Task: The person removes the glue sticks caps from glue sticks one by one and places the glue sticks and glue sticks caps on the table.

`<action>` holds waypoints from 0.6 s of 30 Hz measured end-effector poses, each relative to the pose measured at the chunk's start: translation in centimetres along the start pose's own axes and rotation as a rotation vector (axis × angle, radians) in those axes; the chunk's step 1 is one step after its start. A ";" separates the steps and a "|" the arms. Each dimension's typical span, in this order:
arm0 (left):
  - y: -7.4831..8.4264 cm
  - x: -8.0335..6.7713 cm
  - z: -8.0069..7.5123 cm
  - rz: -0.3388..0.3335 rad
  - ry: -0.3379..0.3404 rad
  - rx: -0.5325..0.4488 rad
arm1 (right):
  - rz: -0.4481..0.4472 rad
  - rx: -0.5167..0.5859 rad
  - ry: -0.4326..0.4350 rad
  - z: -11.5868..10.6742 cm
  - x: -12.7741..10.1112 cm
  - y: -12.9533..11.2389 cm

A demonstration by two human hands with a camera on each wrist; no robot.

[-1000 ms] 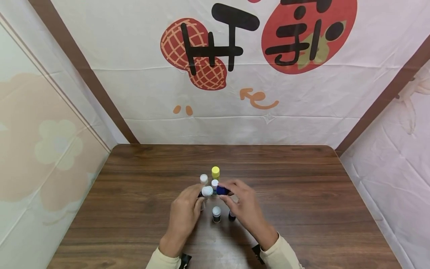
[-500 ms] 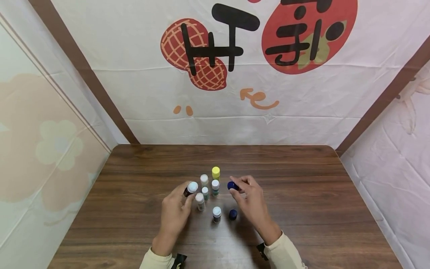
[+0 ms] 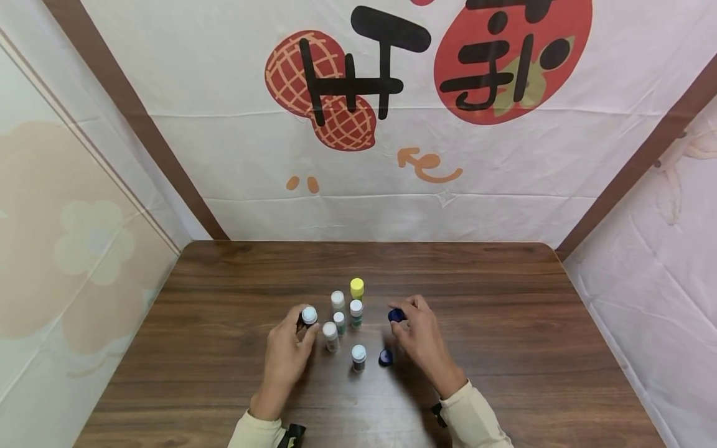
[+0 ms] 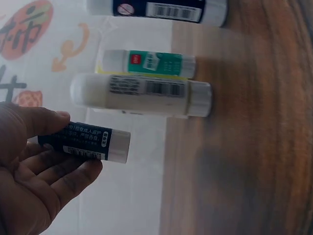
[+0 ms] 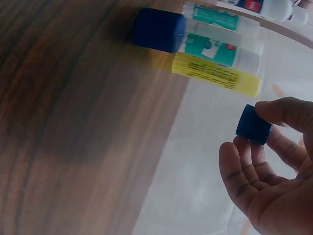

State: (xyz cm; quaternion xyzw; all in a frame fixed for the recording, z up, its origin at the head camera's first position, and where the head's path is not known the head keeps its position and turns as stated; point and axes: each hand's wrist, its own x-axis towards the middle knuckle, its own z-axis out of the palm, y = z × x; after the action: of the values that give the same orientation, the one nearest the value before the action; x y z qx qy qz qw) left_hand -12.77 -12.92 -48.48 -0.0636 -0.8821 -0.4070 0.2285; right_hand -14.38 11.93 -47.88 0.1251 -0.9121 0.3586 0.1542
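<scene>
My left hand (image 3: 284, 356) grips a navy glue stick (image 4: 80, 142) with a white end, between thumb and fingers, left of a group of glue sticks. In the head view that stick's white end (image 3: 309, 315) faces up. My right hand (image 3: 424, 348) pinches a dark blue cap (image 5: 254, 125) by its sides, to the right of the group. A second dark blue cap (image 3: 386, 358) sits on the wooden table (image 3: 482, 298), nearer me than the right hand. Beside it stands a dark-labelled glue stick (image 3: 359, 359) with a white top.
Between the hands stand several upright glue sticks: a white one (image 3: 330, 336) nearest the left hand, a small green-labelled one (image 3: 339, 322), another green-labelled one (image 3: 356, 312), a white-topped one (image 3: 337, 301) and a yellow one (image 3: 357, 288) farthest back. A printed cloth (image 3: 358, 211) hangs behind the table.
My hands have moved apart from over the group. The left has carried the navy glue stick leftward, the right the blue cap rightward. The sticks between them now show fully.
</scene>
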 end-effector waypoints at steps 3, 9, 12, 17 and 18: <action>-0.4 -0.1 0.1 -0.045 -0.019 0.001 | 0.043 -0.024 -0.028 0.2 0.0 0.4; -1.3 -0.3 0.3 -0.117 -0.047 0.028 | 0.124 -0.092 -0.072 0.7 -0.1 1.2; -1.6 -0.3 0.5 -0.136 -0.056 0.044 | 0.149 -0.111 -0.101 0.9 -0.2 1.5; -2.3 -0.5 0.9 -0.140 -0.070 0.046 | 0.161 -0.140 -0.137 1.3 -0.5 2.1; -2.4 -0.6 1.0 -0.143 -0.071 0.045 | 0.160 -0.144 -0.140 1.4 -0.6 2.2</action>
State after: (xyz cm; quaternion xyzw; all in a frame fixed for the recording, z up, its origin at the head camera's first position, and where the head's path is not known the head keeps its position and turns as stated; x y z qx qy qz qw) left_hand -13.33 -13.73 -50.96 -0.0098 -0.9010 -0.3996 0.1687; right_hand -14.85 12.62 -50.44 0.0651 -0.9512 0.2935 0.0694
